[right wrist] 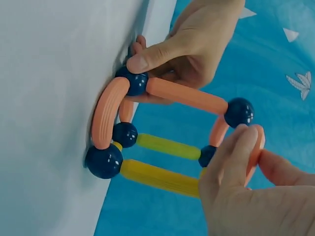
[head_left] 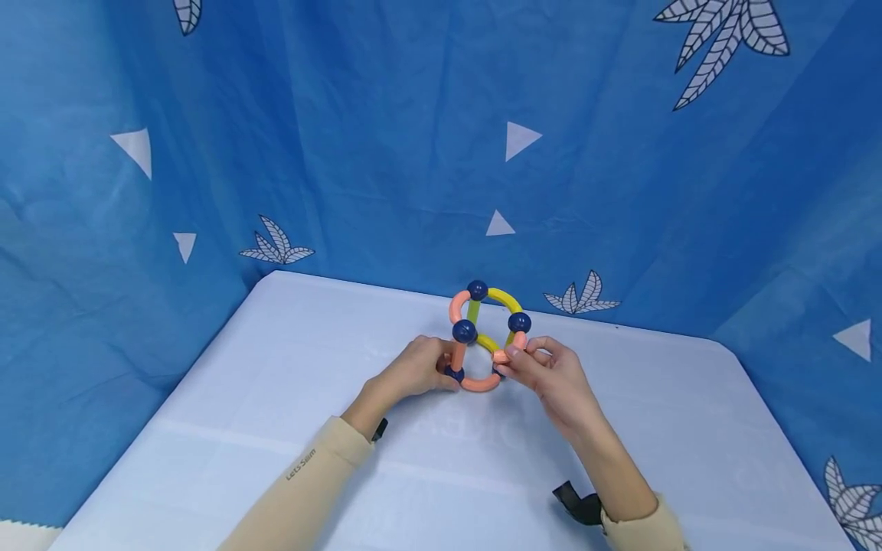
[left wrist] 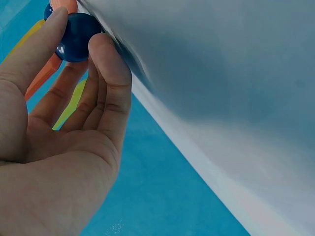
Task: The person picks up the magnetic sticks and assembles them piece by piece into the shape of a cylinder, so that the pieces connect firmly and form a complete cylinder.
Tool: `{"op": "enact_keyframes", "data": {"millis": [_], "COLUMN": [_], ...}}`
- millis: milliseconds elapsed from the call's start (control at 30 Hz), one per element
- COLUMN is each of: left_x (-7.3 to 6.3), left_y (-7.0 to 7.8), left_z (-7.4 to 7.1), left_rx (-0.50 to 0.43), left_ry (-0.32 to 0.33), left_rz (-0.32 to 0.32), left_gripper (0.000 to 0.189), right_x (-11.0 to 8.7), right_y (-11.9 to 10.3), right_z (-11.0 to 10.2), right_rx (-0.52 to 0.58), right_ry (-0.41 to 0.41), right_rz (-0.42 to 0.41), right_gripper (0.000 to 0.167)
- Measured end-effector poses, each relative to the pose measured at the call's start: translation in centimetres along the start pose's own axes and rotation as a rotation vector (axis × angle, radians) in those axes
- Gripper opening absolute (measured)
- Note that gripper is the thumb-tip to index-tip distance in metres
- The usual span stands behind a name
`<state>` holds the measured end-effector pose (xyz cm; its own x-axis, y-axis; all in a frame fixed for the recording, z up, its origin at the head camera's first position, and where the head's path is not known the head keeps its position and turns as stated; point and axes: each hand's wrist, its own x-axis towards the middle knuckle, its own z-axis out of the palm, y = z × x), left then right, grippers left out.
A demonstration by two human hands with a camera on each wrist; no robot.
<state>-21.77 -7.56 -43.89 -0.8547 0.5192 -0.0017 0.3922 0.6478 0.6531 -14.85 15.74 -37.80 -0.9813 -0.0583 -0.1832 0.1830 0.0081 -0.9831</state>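
A frame of dark blue balls joined by orange, yellow and green magnetic rods stands on the table, with one ring low and another above it. My left hand [head_left: 416, 369] pinches the lower near-left ball [left wrist: 81, 37] between thumb and fingertip, beside the upright orange rod [right wrist: 187, 95]. With thumb and fingers my right hand [head_left: 556, 380] pinches a curved orange rod [head_left: 520, 340] at the upper near side. One end of it meets the upper right ball [head_left: 520, 323]; its other end is close to the upper near-left ball [head_left: 465, 331]. A straight yellow rod [right wrist: 160, 178] rises near my right fingers.
The white table [head_left: 276, 344] has its back edge just behind the frame. A blue patterned cloth [head_left: 386, 153] hangs behind and at both sides. A black strap [head_left: 579, 505] hangs at my right wrist.
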Motion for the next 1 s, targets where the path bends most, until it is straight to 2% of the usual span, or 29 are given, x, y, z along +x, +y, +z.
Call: {"op": "enact_keyframes", "data": {"millis": [100,233,500,700,800,867,1000], "left_x": [0.0,-0.1,-0.4,-0.5,-0.6,-0.6,-0.7], "left_y": [-0.1,-0.3,-0.4,-0.2,0.1,0.2,0.5], "left_z": [0.1,0.1,0.2,0.3,0.3,0.2,0.1], "left_rx": [-0.003,0.008,0.049,0.084,0.096,0.098,0.095], "left_ry": [0.003,0.011,0.022,0.031,0.033,0.032,0.029], "left_rz": [0.012,0.031,0.052,0.067,0.081,0.094,0.102], "left_gripper": [0.045,0.044,0.030,0.023,0.022,0.021,0.018], "right_x": [0.1,0.2,0.6,0.9,0.9,0.8,0.9], "right_y": [0.2,0.5,1.2,1.9,2.1,2.1,2.3], "right_z": [0.6,1.6,3.6,4.4,4.1,3.7,2.6], "right_rx": [0.064,0.147,0.313,0.337,0.294,0.198,-0.210], "right_ry": [0.043,0.074,0.131,0.193,0.184,0.150,0.048], "right_rz": [-0.021,-0.036,-0.087,-0.119,-0.121,-0.111,-0.101], "right_gripper": [0.026,0.027,0.031,0.034,0.037,0.038,0.032]}}
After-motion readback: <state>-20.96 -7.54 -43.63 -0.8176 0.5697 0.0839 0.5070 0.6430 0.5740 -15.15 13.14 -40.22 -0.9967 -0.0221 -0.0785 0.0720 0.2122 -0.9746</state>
